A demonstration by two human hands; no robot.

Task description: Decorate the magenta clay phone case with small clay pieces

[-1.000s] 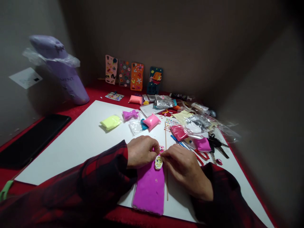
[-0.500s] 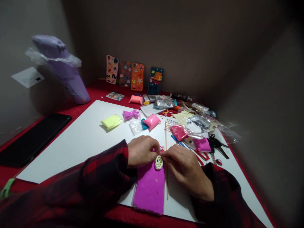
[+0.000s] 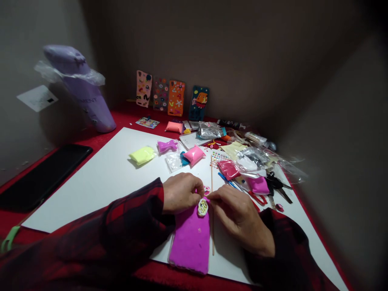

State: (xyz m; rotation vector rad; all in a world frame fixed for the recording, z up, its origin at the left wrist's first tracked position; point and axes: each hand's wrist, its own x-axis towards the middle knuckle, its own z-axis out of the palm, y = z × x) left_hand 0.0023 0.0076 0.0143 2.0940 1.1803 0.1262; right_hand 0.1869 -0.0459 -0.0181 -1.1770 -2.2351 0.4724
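Observation:
A phone case covered in magenta clay [image 3: 190, 240] lies on the white board [image 3: 100, 186], close to the front edge. On its right side sits an oval clay piece [image 3: 203, 207] with a white rim and yellow and dark bits inside. My left hand [image 3: 183, 193] rests over the upper part of the case, its fingers bent and closed just above the oval. From the right, my right hand [image 3: 239, 214] reaches in with thumb and forefinger pinched at the oval's top edge; a thin pale strip shows at the fingertips. A pink-and-white decoration [image 3: 206, 190] peeks out between the hands.
A wooden stick [image 3: 212, 230] lies along the case's right side. Beyond are clay packets, yellow [image 3: 142, 155] and pink [image 3: 194, 155], and keys [image 3: 277, 186]. Decorated phone cases [image 3: 176, 98] lean on the back wall. A purple bottle [image 3: 86, 97] and black phone [image 3: 42, 173] stand left.
My right hand has shifted very slightly right and down, and a little more of the pale strip shows. My left hand and the case stay nearly in place.

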